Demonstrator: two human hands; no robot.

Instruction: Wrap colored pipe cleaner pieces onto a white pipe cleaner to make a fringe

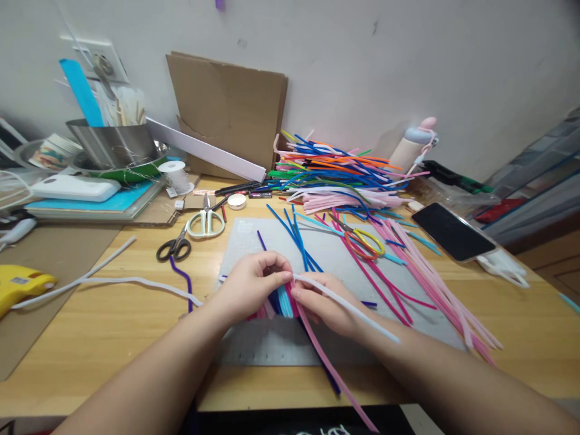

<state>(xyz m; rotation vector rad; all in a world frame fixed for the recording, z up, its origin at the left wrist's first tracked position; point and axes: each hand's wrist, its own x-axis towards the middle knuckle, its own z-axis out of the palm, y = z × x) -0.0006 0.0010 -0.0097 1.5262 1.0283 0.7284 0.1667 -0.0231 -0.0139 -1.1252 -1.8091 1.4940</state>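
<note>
Both hands (256,283) (328,302) are pinching one striped pipe-cleaner bundle (284,301), and three scissors (206,229) (174,247) (354,231) are just chilling across the bench (113,320).

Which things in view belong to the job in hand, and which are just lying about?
In the job, by the look of it:
- striped bundle, between left hand and right hand
- white strip and pink strip trailing from it
- grey mat below the hands

Probably just lying about:
- phone
- bottle
- cardboard against the wall
</note>
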